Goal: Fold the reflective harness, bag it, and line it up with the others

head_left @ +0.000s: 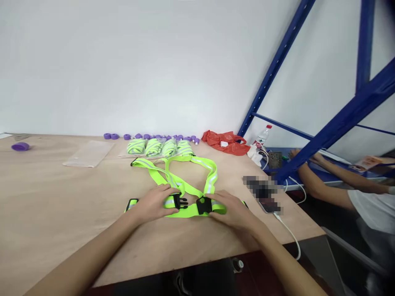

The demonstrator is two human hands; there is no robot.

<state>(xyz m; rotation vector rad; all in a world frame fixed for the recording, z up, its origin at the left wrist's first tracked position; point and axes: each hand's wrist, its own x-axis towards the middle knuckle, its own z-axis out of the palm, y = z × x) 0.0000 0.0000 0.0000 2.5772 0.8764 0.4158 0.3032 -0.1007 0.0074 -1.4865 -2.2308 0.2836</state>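
Bare forearms, the left (95, 248) and the right (282, 257), reach in from the bottom corners over a brown-covered table (46, 205). Between the hands lies a bright yellow-green harness (212, 177) with silvery reflective stripes, spread in loose, crossing loops.

The left hand (151, 205) holds a narrow pinch, thumb below and fingers above, on the strap end and black pronged buckle half (177, 201). The right hand (231, 209) pinches the black socket buckle half (203, 205) by its outer edge, also narrowly. The prongs point toward the socket, with a gap between them.

With hold only at the edges, either half could probably roll or slip if the fingers loosened. The overlapping straps might twist or snag on one another if one side were pulled harder, and a strong tug away from the wall could drag the upper loops out of shape.

Relative to the grip, both buckle halves sit at the fingertips, between the hands; most of the harness lies beyond them, toward the wall. Just past its upper loops are bagged strap bundles (136, 146), with small purple rolls (115, 136) behind. A phone (267, 202) lies to the right, its white cable (290, 232) hanging over the table edge.
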